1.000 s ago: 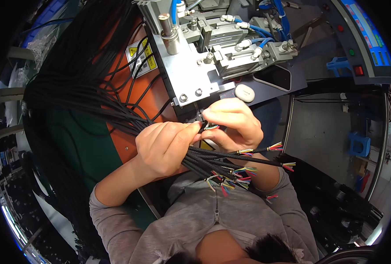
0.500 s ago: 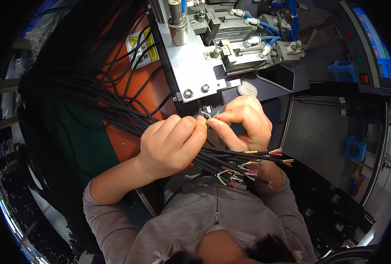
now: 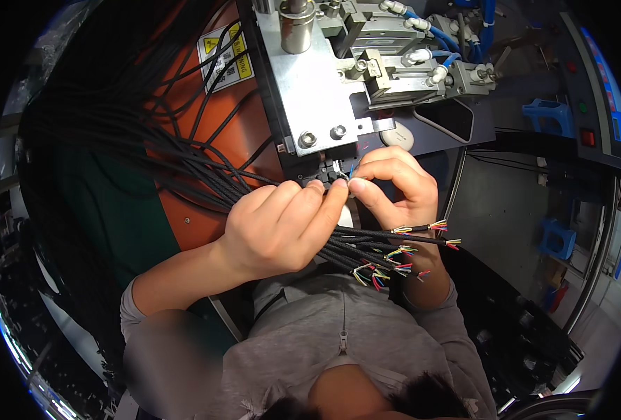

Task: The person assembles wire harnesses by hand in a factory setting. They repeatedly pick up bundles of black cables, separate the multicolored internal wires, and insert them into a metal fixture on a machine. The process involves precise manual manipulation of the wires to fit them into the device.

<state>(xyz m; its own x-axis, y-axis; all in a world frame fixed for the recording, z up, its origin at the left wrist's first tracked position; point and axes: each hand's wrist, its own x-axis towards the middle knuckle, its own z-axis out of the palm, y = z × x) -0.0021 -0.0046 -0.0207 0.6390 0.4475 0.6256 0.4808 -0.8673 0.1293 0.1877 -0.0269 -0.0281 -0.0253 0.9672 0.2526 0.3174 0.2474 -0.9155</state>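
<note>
Beneath the machine's metal plate, my two hands meet at the thin coloured wires (image 3: 352, 170) of a cable. My left hand (image 3: 279, 227) is closed, its thumb and forefinger pinching by the wire ends; the cable inside it is mostly hidden. My right hand (image 3: 401, 185) pinches a thin wire, with a blue end showing above the fingertips. Just beyond the fingertips is a small black fixture (image 3: 326, 173) with a white piece on it. A bundle of black braided cables (image 3: 352, 245) passes under my left hand, its stripped multicoloured ends pointing right.
Over the hands stands a metal machine plate (image 3: 310, 105) with pneumatic cylinders (image 3: 401, 84) and blue hoses. More black cables (image 3: 184, 157) lie on the orange surface (image 3: 177, 203) at left. A white round case (image 3: 396, 137) and a phone-like dark slab (image 3: 445, 119) lie right of the plate.
The view has shifted a little. My fingertips have moved slightly right, and the right fingers now hold a blue wire end upright. The black fixture shows more plainly.
</note>
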